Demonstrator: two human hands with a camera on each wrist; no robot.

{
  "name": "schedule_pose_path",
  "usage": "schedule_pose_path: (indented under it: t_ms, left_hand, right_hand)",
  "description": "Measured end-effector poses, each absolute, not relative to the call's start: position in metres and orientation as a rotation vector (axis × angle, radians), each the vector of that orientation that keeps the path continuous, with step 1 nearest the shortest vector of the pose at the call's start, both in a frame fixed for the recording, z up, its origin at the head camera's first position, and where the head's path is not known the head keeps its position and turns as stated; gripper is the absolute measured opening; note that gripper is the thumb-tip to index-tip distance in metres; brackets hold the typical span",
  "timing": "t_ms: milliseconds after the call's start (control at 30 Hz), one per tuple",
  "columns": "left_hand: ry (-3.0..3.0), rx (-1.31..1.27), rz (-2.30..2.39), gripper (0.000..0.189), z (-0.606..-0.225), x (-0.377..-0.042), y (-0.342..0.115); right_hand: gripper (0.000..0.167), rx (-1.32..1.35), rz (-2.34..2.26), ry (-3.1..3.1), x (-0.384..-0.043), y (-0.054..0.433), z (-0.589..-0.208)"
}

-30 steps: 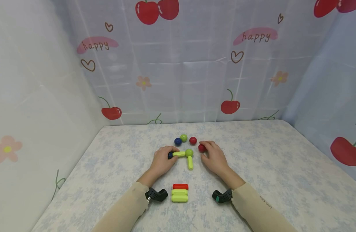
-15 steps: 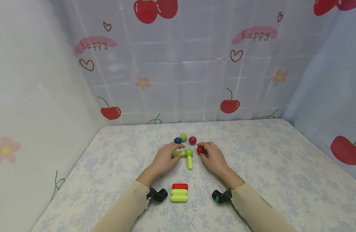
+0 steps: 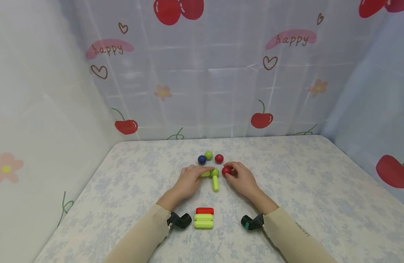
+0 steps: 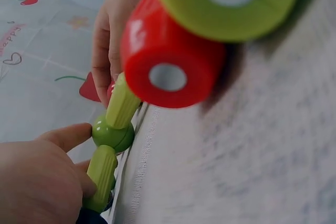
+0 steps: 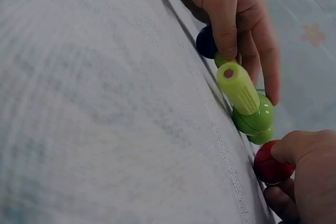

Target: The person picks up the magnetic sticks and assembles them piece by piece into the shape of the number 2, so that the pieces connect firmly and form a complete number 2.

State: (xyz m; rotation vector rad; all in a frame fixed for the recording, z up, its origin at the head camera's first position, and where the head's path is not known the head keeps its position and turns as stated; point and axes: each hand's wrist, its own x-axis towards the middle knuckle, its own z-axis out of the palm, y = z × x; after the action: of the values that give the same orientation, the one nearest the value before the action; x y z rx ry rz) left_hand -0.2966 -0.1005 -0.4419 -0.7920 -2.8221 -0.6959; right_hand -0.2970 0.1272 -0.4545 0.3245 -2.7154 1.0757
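My left hand (image 3: 187, 180) pinches a yellow-green rod (image 3: 205, 174), and its index finger reaches along to a green ball (image 3: 214, 172). A dark blue ball (image 5: 206, 42) at the rod's left end shows in the right wrist view; in the head view that hand hides it. From the green ball a second yellow-green rod (image 3: 216, 183) points towards me. Just right of the green ball, my right hand (image 3: 243, 179) holds a red ball (image 3: 226, 171) between thumb and fingers. A small gap separates the two balls.
Behind the hands lie a blue ball (image 3: 202, 159), a green ball (image 3: 208, 155) and a red ball (image 3: 219, 158). Nearer me, a red rod (image 3: 204, 210) and two yellow-green rods (image 3: 203, 221) lie side by side. A printed curtain (image 3: 202, 91) hangs behind the table.
My left hand has shifted right from the blue ball onto the rod, its index finger now at the green ball. My right hand has brought the red ball slightly left, closer to the green ball.
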Motion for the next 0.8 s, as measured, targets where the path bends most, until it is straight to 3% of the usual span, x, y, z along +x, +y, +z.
schedule_pose_path:
  t_ms: [400, 800]
  left_hand:
    - [-2.835, -0.714, -0.705, 0.047, -0.447, -0.300, -0.097]
    - [-2.827, -0.690, -0.676, 0.046, -0.446, -0.301, -0.101]
  right_hand:
    - [0.029, 0.278, 1.189, -2.725, -0.293, 0.131, -0.456]
    - [0.023, 0.581, 1.852, -2.451, -0.285, 0.127, -0.450]
